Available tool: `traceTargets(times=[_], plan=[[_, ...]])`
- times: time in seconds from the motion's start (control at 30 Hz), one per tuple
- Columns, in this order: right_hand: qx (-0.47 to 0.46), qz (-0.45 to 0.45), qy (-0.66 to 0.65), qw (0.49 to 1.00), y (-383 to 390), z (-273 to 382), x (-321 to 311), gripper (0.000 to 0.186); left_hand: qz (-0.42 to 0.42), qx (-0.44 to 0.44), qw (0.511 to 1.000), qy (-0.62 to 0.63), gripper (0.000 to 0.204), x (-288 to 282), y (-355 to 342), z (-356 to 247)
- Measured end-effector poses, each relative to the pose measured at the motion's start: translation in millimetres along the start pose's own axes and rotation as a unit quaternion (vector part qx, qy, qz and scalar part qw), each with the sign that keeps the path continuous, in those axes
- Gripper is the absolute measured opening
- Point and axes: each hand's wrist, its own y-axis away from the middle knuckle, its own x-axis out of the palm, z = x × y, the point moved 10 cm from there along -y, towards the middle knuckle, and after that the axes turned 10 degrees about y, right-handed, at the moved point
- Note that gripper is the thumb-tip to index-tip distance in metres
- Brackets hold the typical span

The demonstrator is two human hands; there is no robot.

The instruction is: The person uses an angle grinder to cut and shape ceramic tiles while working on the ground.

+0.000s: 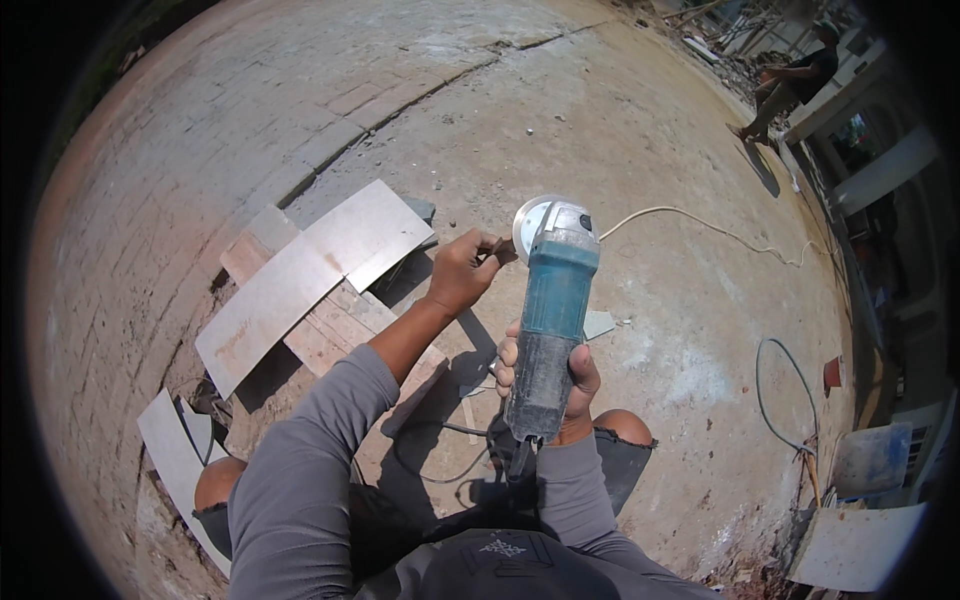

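My right hand [582, 385] is wrapped round the dark lower body of a teal and black angle grinder [558, 300], which points away from me. At its far end, the pale round disc [527, 222] faces left and upward. My left hand [462, 275] is closed in a pinch beside the disc. A small dark flat piece [507, 250] sticks out of its fingers towards the disc's edge; whether they touch I cannot tell. Left of that hand, a large pale tile [320, 262] with a stepped edge rests on reddish blocks [335, 335].
Another pale tile [178, 465] lies at the lower left. A light cord [690, 209] runs right across the ground, and a dark cable loop [765, 390] lies near a blue-white container [872, 460]. A seated person [800, 80] is at the far right.
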Motion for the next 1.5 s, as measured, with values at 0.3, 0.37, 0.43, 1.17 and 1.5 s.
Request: traceTargets(times=[0.3, 0.37, 0.43, 1.17, 1.5], plan=[[0.013, -0.002, 0.012, 1.000, -0.5, -6.1, -2.0, 0.076, -0.004, -0.011, 1.000, 0.019, 0.015, 1.2, 2.9, 5.9], [0.012, 0.000, 0.016, 1.000, -0.9, -6.2, -1.4, 0.076, -0.003, -0.012, 1.000, 0.019, 0.015, 1.9, 2.7, 6.4], [0.011, 0.002, 0.018, 1.000, -1.4, -6.3, -0.5, 0.075, 0.003, -0.015, 1.000, 0.012, 0.017, 2.7, 2.7, 7.6], [-0.012, -0.011, -0.012, 1.000, -1.1, 3.1, -7.8, 0.077, -0.018, 0.015, 1.000, -0.007, 0.016, -9.1, 3.2, -1.0], [-0.029, -0.010, -0.011, 0.999, -0.2, 12.4, -5.8, 0.077, -0.020, 0.016, 1.000, -0.001, 0.016, -8.8, 5.1, -1.3]])
